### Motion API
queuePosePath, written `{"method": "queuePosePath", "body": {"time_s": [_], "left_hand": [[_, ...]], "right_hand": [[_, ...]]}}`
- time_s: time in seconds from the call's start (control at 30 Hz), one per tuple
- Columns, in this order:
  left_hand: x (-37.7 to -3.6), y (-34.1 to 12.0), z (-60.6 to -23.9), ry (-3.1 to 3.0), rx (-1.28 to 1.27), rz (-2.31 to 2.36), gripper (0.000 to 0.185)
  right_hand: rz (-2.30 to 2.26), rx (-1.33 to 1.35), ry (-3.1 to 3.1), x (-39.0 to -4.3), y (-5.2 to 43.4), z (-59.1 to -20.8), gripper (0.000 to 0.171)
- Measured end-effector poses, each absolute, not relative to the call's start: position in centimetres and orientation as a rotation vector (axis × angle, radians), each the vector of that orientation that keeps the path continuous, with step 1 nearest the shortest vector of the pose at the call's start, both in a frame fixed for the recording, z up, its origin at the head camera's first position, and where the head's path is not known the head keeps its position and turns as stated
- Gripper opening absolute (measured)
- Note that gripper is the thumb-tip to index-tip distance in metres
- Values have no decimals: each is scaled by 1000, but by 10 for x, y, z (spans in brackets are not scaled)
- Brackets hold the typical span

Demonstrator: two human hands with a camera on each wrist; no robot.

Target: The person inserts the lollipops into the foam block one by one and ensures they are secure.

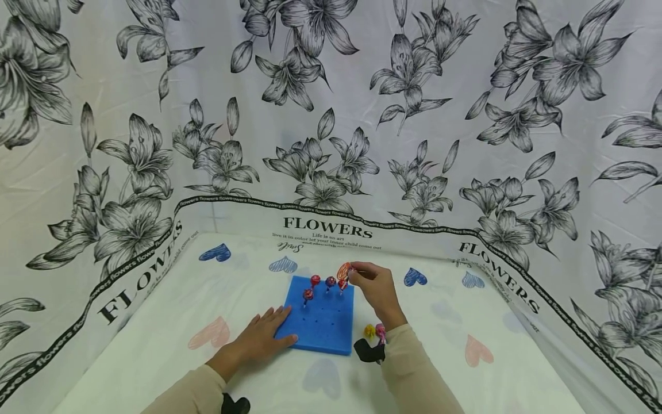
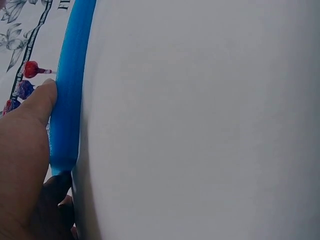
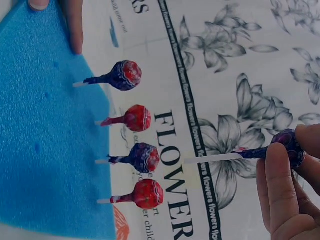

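Observation:
A blue foam board [image 1: 323, 333] with small holes lies on the table. Several wrapped lollipops stand in it by their white sticks, among them a red lollipop [image 3: 148, 194] and a dark purple lollipop [image 3: 126, 76]. My left hand [image 1: 264, 339] rests at the board's left side, fingers spread, thumb by the near edge. Over the far right of the board, my right hand [image 1: 374, 287] pinches another purple-wrapped lollipop [image 3: 255, 152] by its head. Its bare white stick is apart from the board, which fills the left of the right wrist view.
Beside the right forearm lie a yellow lollipop [image 1: 369, 330] and a pink lollipop [image 1: 380, 330]. The white tablecloth [image 1: 233, 299] carries printed hearts. A flower-printed curtain [image 1: 351, 86] rises behind the table.

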State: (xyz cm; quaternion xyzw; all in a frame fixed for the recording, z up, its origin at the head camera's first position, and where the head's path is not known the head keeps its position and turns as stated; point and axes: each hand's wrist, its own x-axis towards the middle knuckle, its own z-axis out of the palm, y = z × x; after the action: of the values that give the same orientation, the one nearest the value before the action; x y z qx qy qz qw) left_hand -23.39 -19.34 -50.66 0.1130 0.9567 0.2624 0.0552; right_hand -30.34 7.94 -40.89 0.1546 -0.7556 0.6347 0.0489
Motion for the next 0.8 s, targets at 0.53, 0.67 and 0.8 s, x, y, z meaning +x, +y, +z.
{"method": "queuePosePath", "body": {"time_s": [0.53, 0.67, 0.8], "left_hand": [[-232, -194, -506, 2916, 347, 789, 83], [-232, -194, -504, 2919, 354, 796, 82], [-232, -193, -502, 2913, 365, 808, 81]], "right_hand": [[1877, 556, -2425, -315, 43, -434, 25], [1846, 539, -2460, -317, 41, -442, 24], [1831, 514, -2498, -316, 41, -448, 23]]}}
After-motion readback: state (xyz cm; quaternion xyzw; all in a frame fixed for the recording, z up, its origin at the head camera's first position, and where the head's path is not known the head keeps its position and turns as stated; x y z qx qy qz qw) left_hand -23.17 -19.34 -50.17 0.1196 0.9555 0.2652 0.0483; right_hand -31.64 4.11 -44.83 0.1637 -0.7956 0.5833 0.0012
